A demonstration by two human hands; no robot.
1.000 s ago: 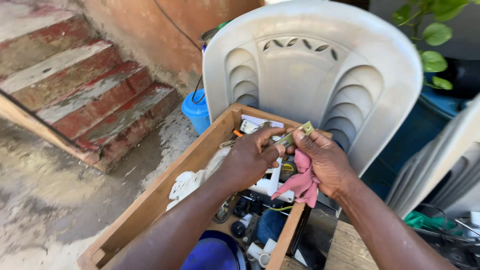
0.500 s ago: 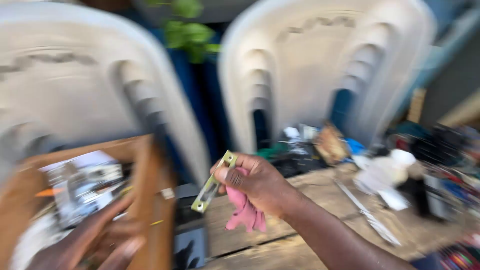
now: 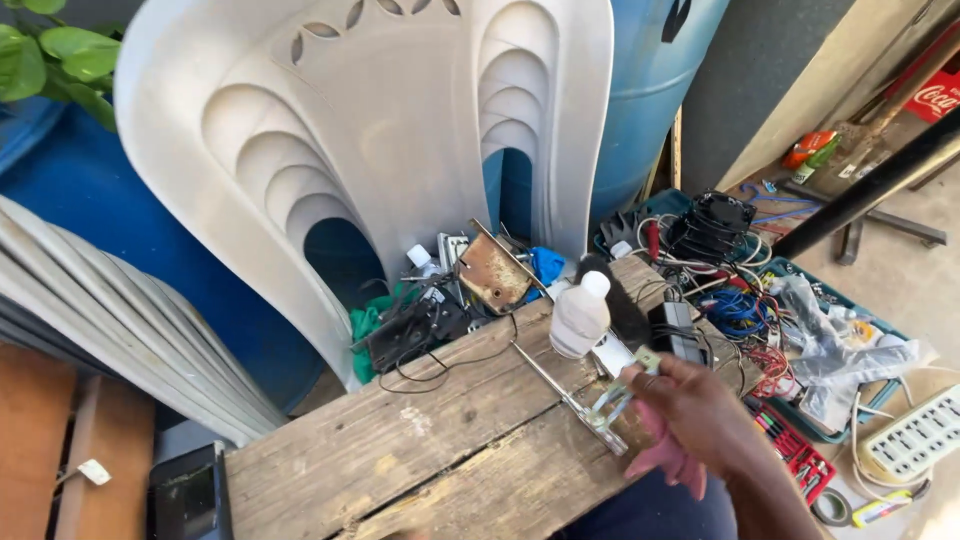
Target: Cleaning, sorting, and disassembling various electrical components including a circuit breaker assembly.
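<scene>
My right hand hovers over the right end of a rough wooden plank. It is shut on a small metal lock plate, which sticks out to the left and looks blurred, and a pink cloth is bunched under the fingers. Just left of the hand a thin metal strip lies on the plank. A small white plastic bottle stands right behind the hand. My left hand is out of sight.
A rusty lock case and a black mechanism lie at the plank's far edge. White plastic chairs lean behind, with a blue barrel. A crate of wires, a white power strip and screwdrivers lie to the right.
The view has swung right, from the wooden box to the plank. My right hand has come down over the plank with the metal plate and pink cloth. My left hand has left the view.
</scene>
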